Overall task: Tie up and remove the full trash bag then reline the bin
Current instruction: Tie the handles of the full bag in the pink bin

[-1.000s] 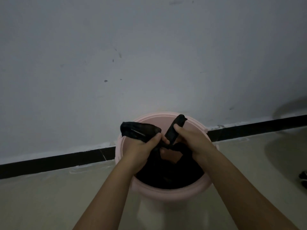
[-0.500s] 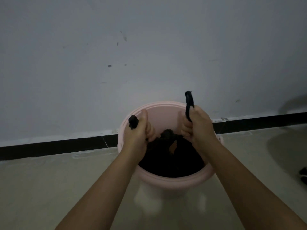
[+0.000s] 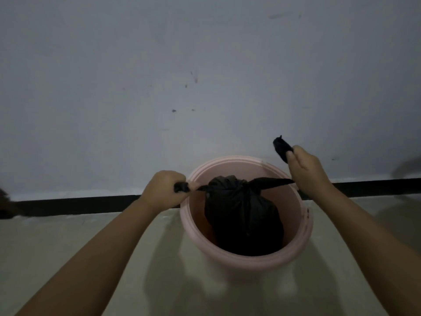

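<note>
Against the base of a pale grey wall (image 3: 205, 65), the round pink plastic bin (image 3: 250, 258) stands on a beige floor (image 3: 57, 247), with a black skirting strip (image 3: 79, 202) running behind it. Inside the bin sits the black plastic trash bag (image 3: 246, 215), bulging and gathered at its top into a knot, its lower part down within the pink walls. Two twisted ends of the bag stretch out sideways from the knot, one to each side, pulled taut at about the height of the rim.

From the head view, the left hand (image 3: 165, 190) is closed in a fist around the shorter end, just outside the bin's left rim, with a stub of black plastic showing at the knuckles. The right hand (image 3: 306, 171) is closed around the longer end, above the right rim and higher than the left, with the tail of plastic sticking up past the thumb. Both forearms reach in from the lower corners, spread well apart.
</note>
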The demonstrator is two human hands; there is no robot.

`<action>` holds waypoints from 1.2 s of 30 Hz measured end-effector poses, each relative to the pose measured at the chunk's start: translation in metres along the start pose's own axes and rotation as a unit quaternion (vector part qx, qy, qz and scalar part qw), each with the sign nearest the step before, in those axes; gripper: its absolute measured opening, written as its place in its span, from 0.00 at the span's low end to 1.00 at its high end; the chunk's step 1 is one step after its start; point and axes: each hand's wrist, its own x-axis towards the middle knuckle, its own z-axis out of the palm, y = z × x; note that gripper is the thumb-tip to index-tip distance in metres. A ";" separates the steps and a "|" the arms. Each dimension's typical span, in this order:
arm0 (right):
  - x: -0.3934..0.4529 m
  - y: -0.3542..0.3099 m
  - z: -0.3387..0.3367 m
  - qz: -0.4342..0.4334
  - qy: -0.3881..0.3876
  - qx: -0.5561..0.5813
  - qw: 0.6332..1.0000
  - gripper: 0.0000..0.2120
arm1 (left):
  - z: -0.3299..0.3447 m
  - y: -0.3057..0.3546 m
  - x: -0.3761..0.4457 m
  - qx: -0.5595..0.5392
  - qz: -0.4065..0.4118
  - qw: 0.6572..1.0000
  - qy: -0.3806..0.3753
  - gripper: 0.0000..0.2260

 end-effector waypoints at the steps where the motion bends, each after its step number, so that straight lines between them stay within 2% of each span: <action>1: 0.002 -0.004 0.002 -0.012 -0.018 -0.031 0.999 0.14 | 0.000 0.000 0.002 0.033 0.014 0.999 -0.016 0.22; 4: 0.003 -0.015 0.004 -0.051 -0.044 -0.063 0.996 0.13 | 0.006 0.002 0.007 0.146 0.050 0.986 -0.056 0.45; 5: 0.005 -0.018 0.005 -0.051 -0.026 -0.041 0.998 0.14 | 0.005 0.005 0.009 0.171 0.039 0.982 -0.073 0.50; 6: 0.007 -0.022 0.007 -0.038 0.000 0.003 0.999 0.14 | 0.007 0.004 0.012 0.181 0.027 0.980 -0.078 0.51; 7: 0.008 -0.025 0.008 -0.014 0.025 0.058 0.998 0.16 | 0.009 0.003 0.016 0.208 0.040 0.975 -0.073 0.47; 8: 0.009 -0.028 0.010 0.015 0.042 0.121 0.992 0.17 | 0.013 0.003 0.020 0.261 0.078 0.962 -0.031 0.37; 9: 0.010 -0.030 0.010 0.044 0.050 0.198 0.978 0.19 | 0.016 0.006 0.023 0.295 0.062 0.953 -0.013 0.25; 10: 0.010 -0.032 0.010 0.073 0.054 0.285 0.954 0.20 | 0.018 0.010 0.027 0.291 -0.003 0.956 0.029 0.18; 12: 0.009 -0.034 0.006 0.126 0.041 0.438 0.889 0.19 | 0.026 0.021 0.035 0.148 -0.201 0.968 0.038 0.20; 14: 0.005 -0.037 0.005 0.160 0.021 0.516 0.841 0.19 | 0.038 0.024 0.046 0.015 -0.320 0.944 0.083 0.21; 16: 0.004 -0.034 0.008 0.189 0.015 0.554 0.811 0.20 | 0.045 0.034 0.056 -0.102 -0.336 0.926 0.140 0.21; 18: 0.006 -0.029 0.011 0.208 0.031 0.568 0.795 0.20 | 0.053 0.049 0.063 -0.263 -0.297 0.903 0.166 0.17; 20: 0.010 -0.021 0.010 0.202 0.053 0.556 0.804 0.20 | 0.056 0.067 0.059 -0.417 -0.270 0.859 0.126 0.16; 21: 0.011 -0.019 0.008 0.188 0.057 0.542 0.817 0.19 | 0.058 0.073 0.056 -0.454 -0.243 0.853 0.083 0.16; 23: 0.014 -0.014 0.004 0.161 0.045 0.460 0.872 0.19 | 0.061 0.077 0.054 -0.383 -0.197 0.902 -0.029 0.17; 24: 0.016 -0.012 0.003 0.149 0.035 0.396 0.905 0.18 | 0.061 0.079 0.056 -0.303 -0.183 0.930 -0.102 0.15; 25: 0.017 -0.009 0.003 0.140 0.021 0.345 0.928 0.17 | 0.060 0.082 0.058 -0.234 -0.179 0.940 -0.171 0.13; 27: 0.019 -0.001 0.007 0.129 -0.009 0.329 0.935 0.18 | 0.057 0.083 0.060 -0.172 -0.193 0.926 -0.276 0.12; 29: 0.021 0.007 0.011 0.138 -0.026 0.385 0.912 0.18 | 0.055 0.083 0.057 -0.166 -0.175 0.910 -0.338 0.14; 31: 0.021 0.009 0.015 0.152 -0.055 0.432 0.887 0.17 | 0.057 0.082 0.053 -0.142 -0.155 0.908 -0.362 0.13; 32: 0.022 0.008 0.017 0.155 -0.075 0.453 0.875 0.16 | 0.061 0.082 0.052 -0.115 -0.150 0.918 -0.350 0.10; 34: 0.024 0.004 0.021 0.155 -0.101 0.490 0.852 0.14 | 0.069 0.084 0.049 -0.048 -0.150 0.945 -0.287 0.19; 36: 0.026 0.002 0.026 0.154 -0.110 0.509 0.840 0.12 | 0.076 0.086 0.049 -0.007 -0.146 0.958 -0.246 0.21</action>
